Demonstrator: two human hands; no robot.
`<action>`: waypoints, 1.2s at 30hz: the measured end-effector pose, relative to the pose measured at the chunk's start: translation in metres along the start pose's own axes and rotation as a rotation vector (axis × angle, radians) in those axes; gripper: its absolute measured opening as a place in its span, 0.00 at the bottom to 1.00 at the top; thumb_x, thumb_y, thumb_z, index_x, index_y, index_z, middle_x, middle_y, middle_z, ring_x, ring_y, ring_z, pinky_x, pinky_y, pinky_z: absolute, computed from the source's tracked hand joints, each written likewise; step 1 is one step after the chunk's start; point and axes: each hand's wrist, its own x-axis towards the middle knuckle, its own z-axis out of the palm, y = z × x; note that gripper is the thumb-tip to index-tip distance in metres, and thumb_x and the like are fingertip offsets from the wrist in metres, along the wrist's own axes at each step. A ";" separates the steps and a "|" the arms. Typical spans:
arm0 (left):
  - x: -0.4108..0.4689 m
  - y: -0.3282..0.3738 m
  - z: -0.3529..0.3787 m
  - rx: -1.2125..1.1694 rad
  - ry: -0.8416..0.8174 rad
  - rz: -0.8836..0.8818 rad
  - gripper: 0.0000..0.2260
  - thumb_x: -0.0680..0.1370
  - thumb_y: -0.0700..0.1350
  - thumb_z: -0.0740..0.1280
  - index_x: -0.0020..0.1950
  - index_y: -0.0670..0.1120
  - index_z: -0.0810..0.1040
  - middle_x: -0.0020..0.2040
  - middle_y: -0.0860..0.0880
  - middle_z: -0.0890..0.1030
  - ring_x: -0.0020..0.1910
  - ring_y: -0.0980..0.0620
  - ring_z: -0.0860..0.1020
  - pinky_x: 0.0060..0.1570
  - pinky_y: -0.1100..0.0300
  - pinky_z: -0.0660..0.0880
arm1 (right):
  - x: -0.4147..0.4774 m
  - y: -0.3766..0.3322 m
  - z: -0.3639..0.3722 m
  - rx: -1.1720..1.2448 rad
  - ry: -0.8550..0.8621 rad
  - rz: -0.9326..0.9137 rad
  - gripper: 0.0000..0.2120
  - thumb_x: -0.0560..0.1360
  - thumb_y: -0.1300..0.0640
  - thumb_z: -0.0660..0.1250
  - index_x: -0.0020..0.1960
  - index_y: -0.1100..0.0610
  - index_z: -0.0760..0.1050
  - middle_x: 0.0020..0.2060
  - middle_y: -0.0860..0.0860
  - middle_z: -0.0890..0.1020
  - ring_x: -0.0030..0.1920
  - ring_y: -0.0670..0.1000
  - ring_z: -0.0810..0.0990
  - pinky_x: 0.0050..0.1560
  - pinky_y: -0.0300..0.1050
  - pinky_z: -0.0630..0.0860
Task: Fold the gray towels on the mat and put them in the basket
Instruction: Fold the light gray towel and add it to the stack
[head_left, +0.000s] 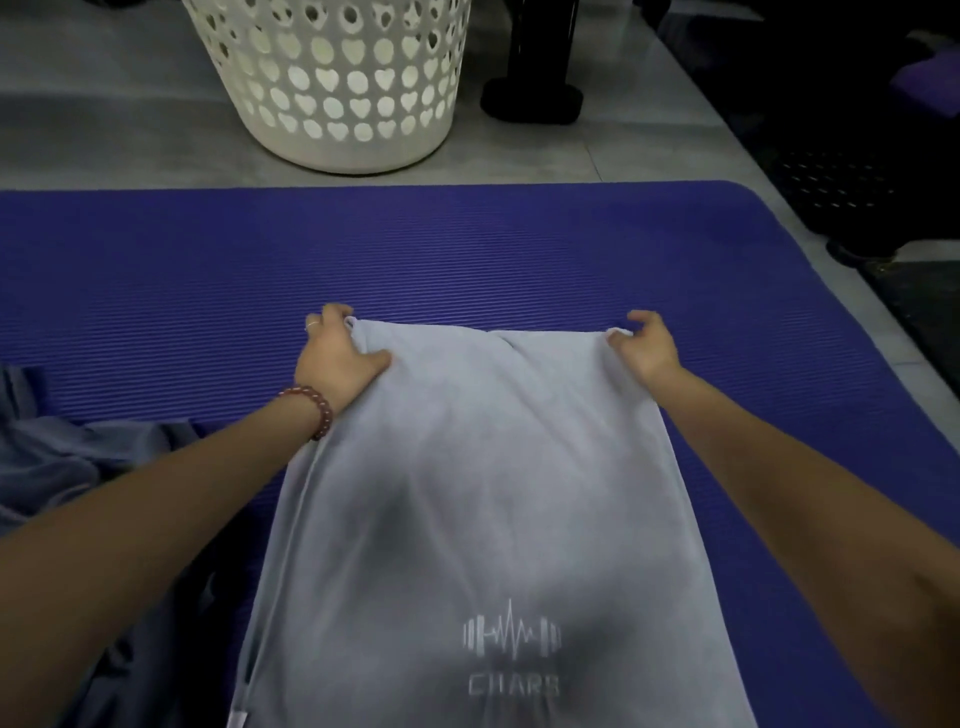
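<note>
Both forearms reach forward over a gray towel lying flat on the purple mat. The left grip, with a bead bracelet at the wrist, and the right grip each pinch a far corner. The towel's near edge is cut off, as is a gray heap at left. Beyond the mat, a white basket stands on the tiled floor; dark shapes at right are indistinct.
</note>
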 end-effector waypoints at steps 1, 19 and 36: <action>0.000 -0.001 0.002 0.043 0.015 0.013 0.25 0.73 0.44 0.70 0.67 0.42 0.64 0.65 0.40 0.64 0.46 0.42 0.73 0.46 0.55 0.68 | 0.003 0.001 0.003 -0.016 0.014 -0.017 0.22 0.77 0.56 0.65 0.68 0.59 0.66 0.61 0.57 0.76 0.60 0.57 0.75 0.53 0.43 0.69; 0.014 -0.021 -0.031 -0.440 0.156 -0.032 0.12 0.78 0.40 0.62 0.34 0.46 0.68 0.33 0.49 0.71 0.33 0.56 0.68 0.36 0.64 0.67 | -0.009 0.027 -0.015 0.087 0.361 -0.173 0.06 0.78 0.54 0.63 0.48 0.57 0.72 0.46 0.50 0.76 0.40 0.47 0.74 0.45 0.45 0.72; 0.019 -0.001 -0.050 -0.692 -0.146 -0.144 0.10 0.78 0.36 0.60 0.38 0.47 0.69 0.38 0.50 0.76 0.35 0.55 0.74 0.34 0.61 0.69 | -0.019 0.024 -0.023 0.277 0.383 -0.189 0.06 0.81 0.53 0.58 0.51 0.57 0.68 0.39 0.43 0.71 0.37 0.41 0.71 0.37 0.29 0.66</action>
